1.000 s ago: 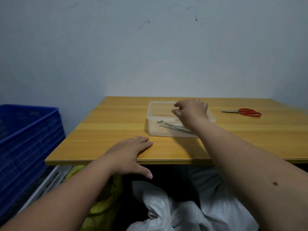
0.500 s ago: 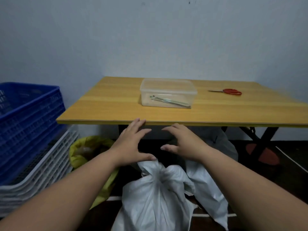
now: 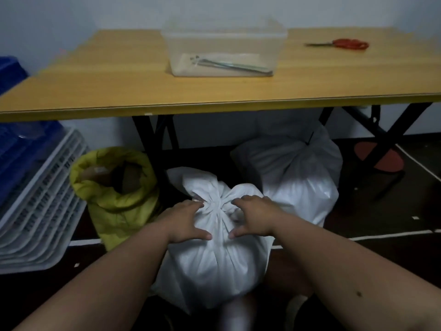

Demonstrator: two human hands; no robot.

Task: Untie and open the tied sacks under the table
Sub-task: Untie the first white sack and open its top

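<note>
The left hand (image 3: pixel 185 222) and the right hand (image 3: pixel 254 217) rest on the crinkled, knotted white woven plastic sack (image 3: pixel 214 263) at the six o'clock edge of the wooden table (image 3: pixel 119 87). Fingers curl at the gathered knot (image 3: pixel 218 206), thumbs spread toward the viewer; whether they pinch it cannot be told. A second tied white sack (image 3: pixel 296 173) stands at two o'clock, an open yellow-green sack (image 3: pixel 114 194) at ten.

Both bare forearms reach forward, left hand (image 3: pixel 185 222) and right hand (image 3: pixel 254 217) resting either side of the white sack's knot (image 3: pixel 216 206), fingers touching it.

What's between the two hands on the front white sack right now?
In the head view, the sack's tied knot sits between the left hand and right hand, both on the front white sack.
</note>
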